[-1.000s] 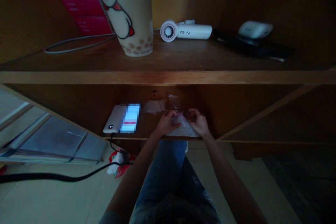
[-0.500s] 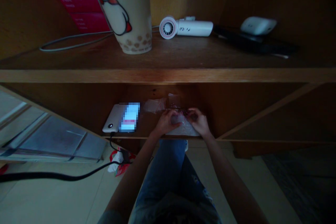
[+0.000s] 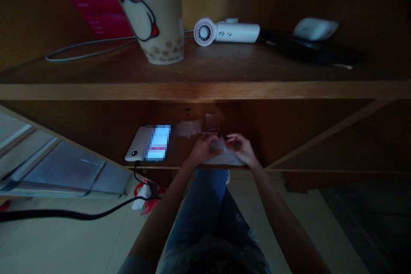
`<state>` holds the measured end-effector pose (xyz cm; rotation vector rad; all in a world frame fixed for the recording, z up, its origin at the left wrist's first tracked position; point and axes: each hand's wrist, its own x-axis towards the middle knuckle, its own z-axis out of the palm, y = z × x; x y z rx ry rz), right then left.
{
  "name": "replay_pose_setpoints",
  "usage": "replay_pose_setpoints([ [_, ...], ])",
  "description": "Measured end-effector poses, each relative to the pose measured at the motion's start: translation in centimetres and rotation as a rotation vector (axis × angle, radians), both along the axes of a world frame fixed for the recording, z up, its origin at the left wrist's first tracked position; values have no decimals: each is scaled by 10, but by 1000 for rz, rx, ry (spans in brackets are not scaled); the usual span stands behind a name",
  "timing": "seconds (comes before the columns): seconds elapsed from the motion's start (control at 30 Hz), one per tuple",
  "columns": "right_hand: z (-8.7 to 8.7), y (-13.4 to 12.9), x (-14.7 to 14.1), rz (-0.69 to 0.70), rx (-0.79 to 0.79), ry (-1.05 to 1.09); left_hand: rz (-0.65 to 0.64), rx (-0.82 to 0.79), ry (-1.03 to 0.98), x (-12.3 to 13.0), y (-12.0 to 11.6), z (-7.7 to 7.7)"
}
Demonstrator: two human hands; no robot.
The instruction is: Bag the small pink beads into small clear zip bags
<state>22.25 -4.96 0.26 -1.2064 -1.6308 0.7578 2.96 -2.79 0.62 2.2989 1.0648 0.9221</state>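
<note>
On the lower shelf, a clear plastic bag [image 3: 224,159] lies under and between my two hands. My left hand [image 3: 204,149] is closed at the bag's upper left, its fingers curled and its thumb pressed on the plastic. At the upper right of the bag, my right hand [image 3: 242,149] has thumb and fingers bent toward each other; what is between the tips is too small and dark to name. Some tiny dark reddish bits show near the fingertips. Just behind stands or lies a small clear zip bag [image 3: 212,122], and left of it is another crumpled clear bag [image 3: 189,128].
A white power bank [image 3: 136,145] with a cable and a lit phone [image 3: 158,143] lie left on this shelf. Above, the upper shelf edge [image 3: 205,90] overhangs. It holds a bubble tea cup [image 3: 163,17], a white handheld fan [image 3: 237,32] and a white case [image 3: 315,29].
My right hand's fingertips have shifted slightly and less of the dark reddish bits shows between the hands. My left hand stays nearly in place. The view has tilted a little.
</note>
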Motion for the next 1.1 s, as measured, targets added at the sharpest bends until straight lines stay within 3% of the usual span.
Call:
replay_pose_setpoints([
  [0.33,-4,5,3,-205,-19,-185,44,-18,-74,-1,1,-2],
  [0.7,-2,5,-1,-138,1,-374,39,-33,-75,-2,3,-3],
  [0.9,-1,4,-1,-126,26,-331,41,-28,-71,-2,3,-4],
  [1.1,-3,2,1,-123,30,-142,40,-24,-60,-2,3,-3],
])
